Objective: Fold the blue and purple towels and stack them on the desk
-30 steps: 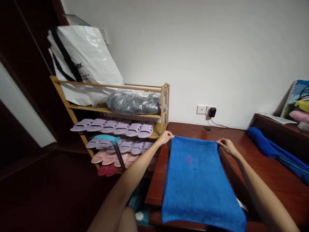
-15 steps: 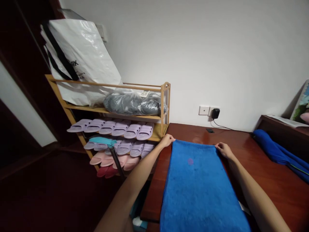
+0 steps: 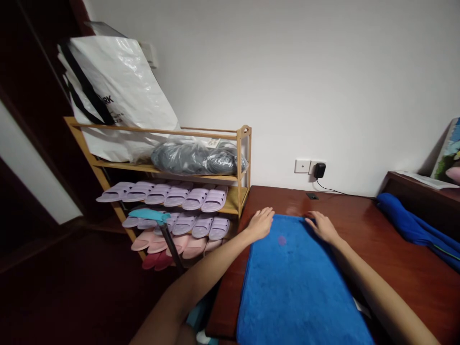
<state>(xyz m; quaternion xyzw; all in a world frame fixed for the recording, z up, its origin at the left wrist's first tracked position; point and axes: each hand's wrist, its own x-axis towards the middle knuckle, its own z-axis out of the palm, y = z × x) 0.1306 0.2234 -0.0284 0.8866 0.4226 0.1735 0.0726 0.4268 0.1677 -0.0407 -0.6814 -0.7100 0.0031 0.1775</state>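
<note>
A blue folded cloth (image 3: 294,282) lies flat and lengthwise on the reddish-brown wooden table (image 3: 398,268), with a small purple mark near its far end. On its far left corner rests my left hand (image 3: 261,224), palm down, fingers stretched out. Across from it, my right hand (image 3: 323,227) lies on the far right corner, fingers extended and apart. Neither hand grips the cloth. A white tag (image 3: 362,308) shows at the cloth's right edge, beside my right forearm.
At the left stands a wooden rack (image 3: 245,163) with slippers (image 3: 214,199), a wrapped grey bundle (image 3: 196,157) and a white bag (image 3: 122,81). A black plug (image 3: 319,170) is in the wall. Another blue cloth (image 3: 406,223) lies at the right.
Both hands have let go of the cloth's far corners, which they pinched before. Their fingers are now spread flat on it, and my left hand has moved slightly right, over the cloth.
</note>
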